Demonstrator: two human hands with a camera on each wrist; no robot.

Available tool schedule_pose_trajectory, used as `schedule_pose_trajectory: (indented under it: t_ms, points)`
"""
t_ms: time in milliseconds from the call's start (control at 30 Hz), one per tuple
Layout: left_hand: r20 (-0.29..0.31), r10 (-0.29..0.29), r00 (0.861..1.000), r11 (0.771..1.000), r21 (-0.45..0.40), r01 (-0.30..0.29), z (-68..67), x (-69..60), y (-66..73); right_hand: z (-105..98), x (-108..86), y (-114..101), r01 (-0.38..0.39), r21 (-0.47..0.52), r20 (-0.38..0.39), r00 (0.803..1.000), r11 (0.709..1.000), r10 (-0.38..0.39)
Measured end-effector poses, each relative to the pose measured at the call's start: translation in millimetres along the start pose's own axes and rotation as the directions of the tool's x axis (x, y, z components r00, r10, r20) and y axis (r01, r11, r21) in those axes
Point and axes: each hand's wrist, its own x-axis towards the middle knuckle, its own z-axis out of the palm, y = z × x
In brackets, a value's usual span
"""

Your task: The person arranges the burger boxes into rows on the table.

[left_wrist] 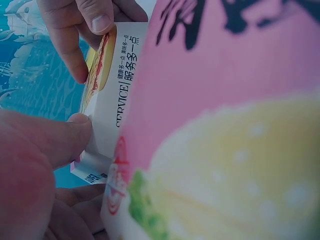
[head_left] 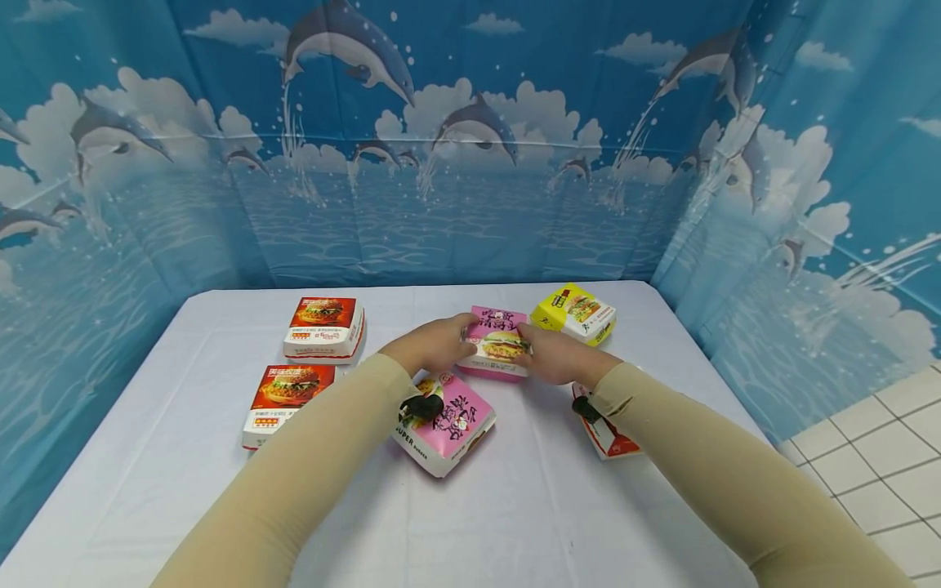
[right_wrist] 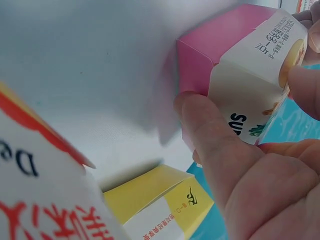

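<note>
At twelve o'clock, my left hand (head_left: 439, 345) and right hand (head_left: 556, 354), partly closed, pinch a pink box (head_left: 500, 323) by its sides; handling looks unfinished, and five other boxes (head_left: 450, 429) lie unheld.

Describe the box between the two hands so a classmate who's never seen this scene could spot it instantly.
On the white-covered table, look toward the far edge, left of the yellow box. There the pink box is between the left hand and right hand. Unlike the other pink box, nearer the viewer, it is gripped by both hands.
</note>
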Motion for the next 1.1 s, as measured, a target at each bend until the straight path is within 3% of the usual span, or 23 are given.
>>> schedule_pose_trajectory:
  t_ms: [300,1100]
  points:
    - [-0.036,0.037,0.999,0.999,-0.005,-0.037,-1.9,0.5,0.0,-2.4,-3.0,-0.6,0.018,0.014,-0.037,0.999,1.0,-0.017]
    - [-0.121,0.05,0.991,0.998,-0.018,-0.053,-11.5,-1.8,-1.6,-13.8,-4.3,-7.5,0.066,0.011,-0.095,0.993,0.998,-0.065]
